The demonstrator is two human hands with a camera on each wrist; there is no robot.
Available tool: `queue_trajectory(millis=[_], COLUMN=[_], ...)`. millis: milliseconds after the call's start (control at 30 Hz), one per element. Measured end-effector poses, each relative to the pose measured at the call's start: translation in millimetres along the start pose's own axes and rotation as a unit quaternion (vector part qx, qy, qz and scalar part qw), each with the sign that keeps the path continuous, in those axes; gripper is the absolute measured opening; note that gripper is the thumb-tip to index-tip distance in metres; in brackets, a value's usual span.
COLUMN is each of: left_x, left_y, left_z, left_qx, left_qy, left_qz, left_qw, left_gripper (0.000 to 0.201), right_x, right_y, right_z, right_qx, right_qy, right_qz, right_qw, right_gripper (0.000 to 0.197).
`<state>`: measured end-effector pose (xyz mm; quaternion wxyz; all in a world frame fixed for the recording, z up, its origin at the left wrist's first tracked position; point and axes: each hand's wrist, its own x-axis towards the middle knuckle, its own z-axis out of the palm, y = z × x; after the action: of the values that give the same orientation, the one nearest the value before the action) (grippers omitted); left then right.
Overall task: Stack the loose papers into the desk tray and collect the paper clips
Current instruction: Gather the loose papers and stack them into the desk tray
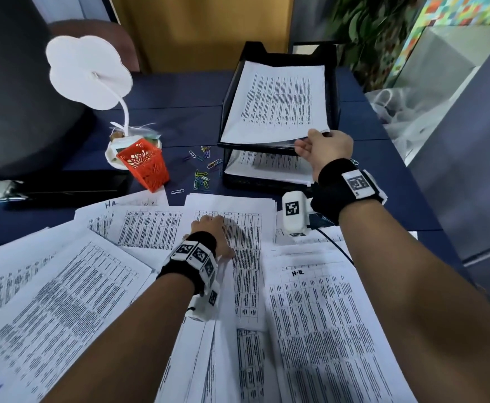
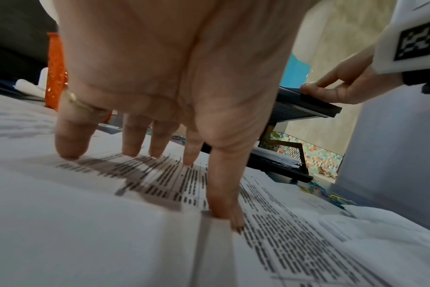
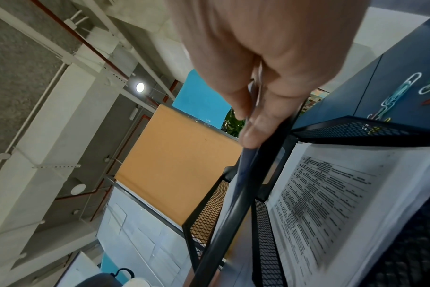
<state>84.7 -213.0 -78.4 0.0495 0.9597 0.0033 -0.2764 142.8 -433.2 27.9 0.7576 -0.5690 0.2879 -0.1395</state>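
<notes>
Loose printed papers (image 1: 63,286) lie fanned across the near half of the desk. My left hand (image 1: 212,231) rests on them with fingers spread, the fingertips (image 2: 69,149) pressing a sheet (image 2: 111,213). A black two-tier mesh desk tray (image 1: 332,91) stands at the back right. My right hand (image 1: 322,145) pinches the near edge of the paper sheaf (image 1: 278,103) lying in the top tier, right at the front rim (image 3: 233,213). More sheets (image 1: 267,167) fill the lower tier. Coloured paper clips (image 1: 201,170) are scattered left of the tray.
An orange lattice basket (image 1: 145,164) stands tilted beside the clips, with a white flower-shaped lamp (image 1: 88,71) behind it. A dark monitor base sits at the far left. More clips (image 3: 395,93) lie on the desk right of the tray. The blue desk's edge runs along the right.
</notes>
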Motion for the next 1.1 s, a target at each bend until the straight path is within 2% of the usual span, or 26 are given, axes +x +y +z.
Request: queue_trajectory(millis=[133, 267, 367, 467, 500, 533, 600, 667, 733, 800, 900, 967, 1033, 1100], left_x=[-9, -24, -33, -45, -50, -55, -65, -72, -77, -83, -90, -95, -99, -98], left_y=[2, 9, 16, 27, 31, 36, 47, 57, 67, 74, 80, 82, 82, 79], left_z=[-3, 1, 7, 14, 17, 19, 23, 28, 33, 35, 41, 46, 50, 54], left_qx=[-0.011, -0.033, -0.048, -0.147, -0.174, -0.193, -0.207, -0.230, -0.263, -0.253, -0.221, -0.202, -0.213, -0.268], left_qy=[-0.002, 0.016, 0.009, -0.038, -0.052, -0.062, -0.074, -0.085, -0.078, -0.036, 0.000, 0.004, 0.016, 0.034], left_qz=[-0.001, 0.019, 0.061, 0.103, 0.115, 0.124, 0.139, 0.148, 0.160, 0.172, 0.171, 0.170, 0.179, 0.189], left_qw=[1.000, 0.999, 0.997, 0.983, 0.977, 0.971, 0.966, 0.958, 0.948, 0.951, 0.960, 0.964, 0.960, 0.944], left_gripper=[0.089, 0.077, 0.069, 0.059, 0.057, 0.058, 0.063, 0.070, 0.075, 0.073, 0.058, 0.043, 0.027, 0.012], right_x=[-5, -20, -35, -49, -53, -55, -65, -73, -81, -85, -89, -91, -90, -92], right_y=[-1, 10, 30, 58, 64, 70, 75, 78, 79, 77, 74, 74, 76, 77], right_z=[-14, -48, -84, -128, -141, -155, -178, -196, -206, -211, -215, -217, -220, -225], right_qx=[0.050, 0.010, -0.071, -0.199, -0.249, -0.305, -0.444, -0.547, -0.588, -0.606, -0.619, -0.612, -0.578, -0.520], right_qy=[0.020, 0.030, 0.020, 0.037, 0.045, 0.050, 0.050, 0.020, -0.017, -0.052, -0.076, -0.079, -0.065, -0.028], right_qz=[-0.002, -0.021, -0.005, 0.006, 0.006, 0.006, 0.035, 0.076, 0.096, 0.100, 0.099, 0.095, 0.094, 0.085], right_qw=[0.999, 0.999, 0.997, 0.979, 0.967, 0.951, 0.894, 0.833, 0.803, 0.787, 0.775, 0.781, 0.808, 0.850], right_gripper=[0.014, 0.015, 0.019, 0.012, 0.009, 0.015, 0.027, 0.033, 0.038, 0.045, 0.047, 0.048, 0.056, 0.072])
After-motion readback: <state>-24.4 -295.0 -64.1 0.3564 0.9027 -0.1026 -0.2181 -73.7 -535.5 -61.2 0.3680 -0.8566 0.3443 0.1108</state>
